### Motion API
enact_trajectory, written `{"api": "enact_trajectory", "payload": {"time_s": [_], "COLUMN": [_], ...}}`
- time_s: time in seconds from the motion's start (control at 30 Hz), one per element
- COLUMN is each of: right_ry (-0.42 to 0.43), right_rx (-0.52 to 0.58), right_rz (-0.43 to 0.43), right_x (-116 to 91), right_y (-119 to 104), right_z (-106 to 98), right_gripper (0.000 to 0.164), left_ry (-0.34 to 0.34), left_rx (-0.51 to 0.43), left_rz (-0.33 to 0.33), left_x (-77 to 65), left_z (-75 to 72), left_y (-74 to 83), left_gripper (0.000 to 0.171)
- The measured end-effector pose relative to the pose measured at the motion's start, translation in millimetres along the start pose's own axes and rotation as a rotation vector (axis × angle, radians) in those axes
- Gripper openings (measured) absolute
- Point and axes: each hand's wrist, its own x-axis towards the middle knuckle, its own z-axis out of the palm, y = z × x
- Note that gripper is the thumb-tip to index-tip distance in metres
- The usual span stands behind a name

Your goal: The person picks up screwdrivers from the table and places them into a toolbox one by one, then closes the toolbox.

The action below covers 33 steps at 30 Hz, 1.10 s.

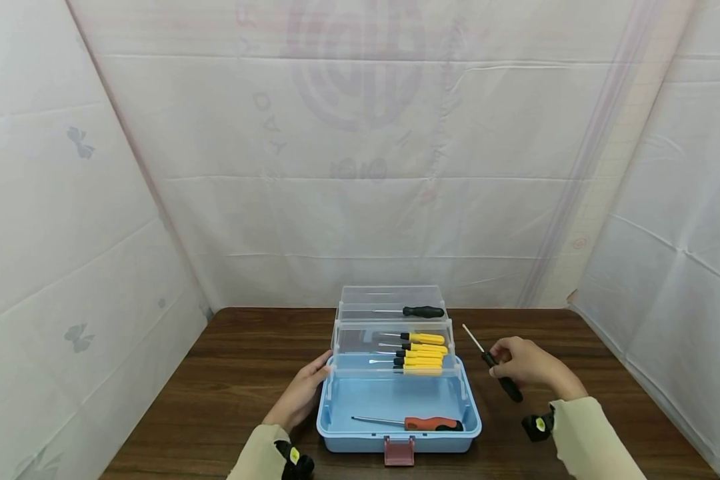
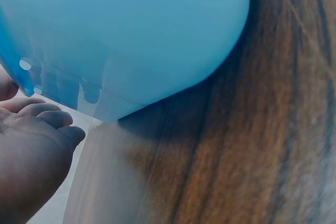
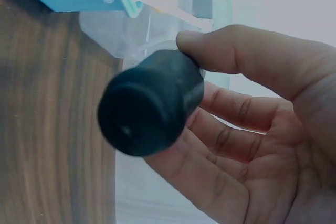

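Observation:
My right hand holds a black-handled screwdriver to the right of the blue toolbox. Its thin shaft points up and to the left, away from me. In the right wrist view, thumb and fingers pinch the black handle, whose butt end faces the camera. My left hand grips the toolbox at its left rim, toward the back. Seen from the left wrist, the thumb is at the rim and curled fingers lie beside the blue wall. An orange-and-black screwdriver lies inside at the front.
Clear folding trays stand raised at the toolbox's back, carrying several yellow-handled screwdrivers and, higher up, another black screwdriver. A pink latch hangs at the front. Below is a dark wooden table, with white sheeting behind.

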Motion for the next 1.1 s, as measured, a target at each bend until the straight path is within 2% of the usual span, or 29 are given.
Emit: {"api": "enact_trajectory", "payload": {"time_s": [0.37, 0.7, 1.1], "right_ry": [-0.014, 0.042, 0.088], "right_rx": [-0.028, -0.102, -0.109], "right_rz": [-0.065, -0.119, -0.135], "right_x": [10.7, 27.0, 52.5], "right_y": [-9.5, -21.6, -43.0], "right_z": [-11.8, -17.0, -13.0], "right_gripper": [0.040, 0.034, 0.025], "left_ry": [-0.007, 0.007, -0.006], "left_rx": [-0.004, 0.011, 0.008], "left_rz": [0.015, 0.000, -0.003], "left_x": [-0.1, -0.6, -2.8], "left_z": [0.3, -0.2, -0.8], "left_y": [-0.1, 0.6, 3.6], "left_gripper": [0.059, 0.058, 0.058]}}
